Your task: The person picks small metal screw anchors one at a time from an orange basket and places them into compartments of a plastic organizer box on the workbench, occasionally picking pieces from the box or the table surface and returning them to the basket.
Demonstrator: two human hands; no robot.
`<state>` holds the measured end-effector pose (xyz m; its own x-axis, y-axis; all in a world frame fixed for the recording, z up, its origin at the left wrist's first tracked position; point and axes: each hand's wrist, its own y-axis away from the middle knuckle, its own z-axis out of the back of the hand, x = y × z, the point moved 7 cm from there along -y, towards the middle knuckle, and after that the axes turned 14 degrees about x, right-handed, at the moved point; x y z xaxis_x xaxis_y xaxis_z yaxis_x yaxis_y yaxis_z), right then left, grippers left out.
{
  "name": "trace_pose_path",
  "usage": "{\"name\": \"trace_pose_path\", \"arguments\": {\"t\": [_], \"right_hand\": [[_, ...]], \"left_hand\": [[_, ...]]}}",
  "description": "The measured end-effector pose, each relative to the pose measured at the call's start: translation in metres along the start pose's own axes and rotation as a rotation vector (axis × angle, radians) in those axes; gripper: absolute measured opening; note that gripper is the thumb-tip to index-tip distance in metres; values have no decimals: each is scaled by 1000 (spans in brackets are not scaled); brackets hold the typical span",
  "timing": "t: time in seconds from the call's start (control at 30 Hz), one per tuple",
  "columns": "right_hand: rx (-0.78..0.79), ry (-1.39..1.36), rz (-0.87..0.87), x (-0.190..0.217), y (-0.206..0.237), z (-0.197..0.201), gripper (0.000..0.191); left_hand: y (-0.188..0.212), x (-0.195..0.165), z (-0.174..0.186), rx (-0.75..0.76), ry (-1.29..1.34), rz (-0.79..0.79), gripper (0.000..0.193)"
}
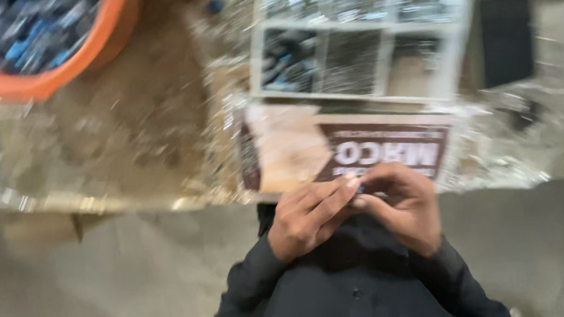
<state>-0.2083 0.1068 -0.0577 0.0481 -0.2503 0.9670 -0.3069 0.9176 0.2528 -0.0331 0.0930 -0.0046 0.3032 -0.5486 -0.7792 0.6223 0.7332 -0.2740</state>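
Both hands meet close to the body at the desk's (pixel 107 152) near edge: the left hand (pixel 306 217) and the right hand (pixel 402 207) pinch a tiny blue part (pixel 360 188) between their fingertips, each grip clenched on it, though blur hides what it is. Just beyond the hands lies a brown box (pixel 382 150) with a cardboard flap, behind it a white compartment tray (pixel 359 49). An orange tub (pixel 47 42) of blue and dark pieces sits far left.
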Motion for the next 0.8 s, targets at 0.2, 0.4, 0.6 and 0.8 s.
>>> {"name": "trace_pose_path", "arguments": {"t": [0.2, 0.4, 0.6, 0.8], "right_hand": [[-186, 516, -54, 13, 28, 82, 29], [-758, 1387, -20, 41, 45, 150, 29], [-797, 481, 154, 23, 56, 153, 18], [-507, 165, 372, 28, 43, 69, 15]], "left_hand": [[-18, -2, -17, -1, 53, 55, 32], [-25, 6, -16, -66, 178, 157, 27], [-38, 6, -20, -74, 257, 146, 26], [-38, 6, -28, -64, 389, 181, 24]]}}
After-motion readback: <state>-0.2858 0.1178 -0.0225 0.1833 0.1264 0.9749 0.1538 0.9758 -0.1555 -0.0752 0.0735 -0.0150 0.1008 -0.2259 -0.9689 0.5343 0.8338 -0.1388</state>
